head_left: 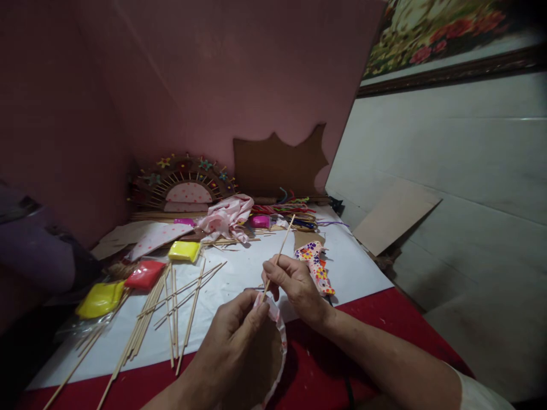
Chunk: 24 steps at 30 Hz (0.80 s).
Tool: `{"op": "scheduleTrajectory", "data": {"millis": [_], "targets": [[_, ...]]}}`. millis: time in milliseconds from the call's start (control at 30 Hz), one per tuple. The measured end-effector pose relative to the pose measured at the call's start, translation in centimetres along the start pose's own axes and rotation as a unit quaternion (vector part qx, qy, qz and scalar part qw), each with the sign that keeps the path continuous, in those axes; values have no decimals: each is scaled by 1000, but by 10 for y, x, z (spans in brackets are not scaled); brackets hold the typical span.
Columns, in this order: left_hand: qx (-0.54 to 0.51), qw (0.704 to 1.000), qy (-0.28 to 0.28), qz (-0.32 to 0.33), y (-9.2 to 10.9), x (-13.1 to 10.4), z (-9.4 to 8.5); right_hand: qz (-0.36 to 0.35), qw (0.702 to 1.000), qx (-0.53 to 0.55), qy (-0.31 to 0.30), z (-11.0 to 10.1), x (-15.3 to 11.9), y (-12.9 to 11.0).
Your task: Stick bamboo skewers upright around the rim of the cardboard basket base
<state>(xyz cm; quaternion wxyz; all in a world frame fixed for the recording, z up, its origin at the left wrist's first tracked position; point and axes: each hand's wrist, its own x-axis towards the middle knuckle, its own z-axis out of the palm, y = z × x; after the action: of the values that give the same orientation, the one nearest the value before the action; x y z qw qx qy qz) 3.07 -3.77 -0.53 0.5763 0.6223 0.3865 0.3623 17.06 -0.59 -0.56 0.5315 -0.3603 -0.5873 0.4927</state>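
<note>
My right hand pinches a thin wooden stick between thumb and fingers. The stick tilts up and to the right, and its lower end meets the fabric-covered edge of a rounded cardboard piece. That edge is wrapped in pink-and-white fabric. My left hand grips the cardboard piece near its top, with the thumb close to the stick's lower end. Part of the cardboard lies hidden behind my left hand. Just past my right hand lies a flower-patterned glue gun.
Loose wooden sticks lie on the white sheet over a red cloth. Yellow packets and a red packet are at left. Behind are crumpled pink fabric, a decorated fan-shaped piece and cut cardboard.
</note>
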Motion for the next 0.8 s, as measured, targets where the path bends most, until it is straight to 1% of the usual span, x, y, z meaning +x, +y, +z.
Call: {"op": "scheduleTrajectory", "data": {"millis": [367, 467, 567, 667, 800], "targets": [[-65, 998, -1, 6, 4, -1, 0, -9, 1000, 7, -5, 0, -3, 1], [-62, 998, 0, 14, 4, -1, 0, -18, 1000, 17, -15, 0, -4, 1], [-57, 998, 4, 8, 4, -1, -1, -20, 999, 19, -17, 0, -3, 1], [-53, 999, 9, 0, 2, -1, -1, -15, 1000, 25, -10, 2, -3, 2], [-56, 998, 2, -3, 0, -1, -1, -7, 999, 46, 1, 5, -4, 2]]}}
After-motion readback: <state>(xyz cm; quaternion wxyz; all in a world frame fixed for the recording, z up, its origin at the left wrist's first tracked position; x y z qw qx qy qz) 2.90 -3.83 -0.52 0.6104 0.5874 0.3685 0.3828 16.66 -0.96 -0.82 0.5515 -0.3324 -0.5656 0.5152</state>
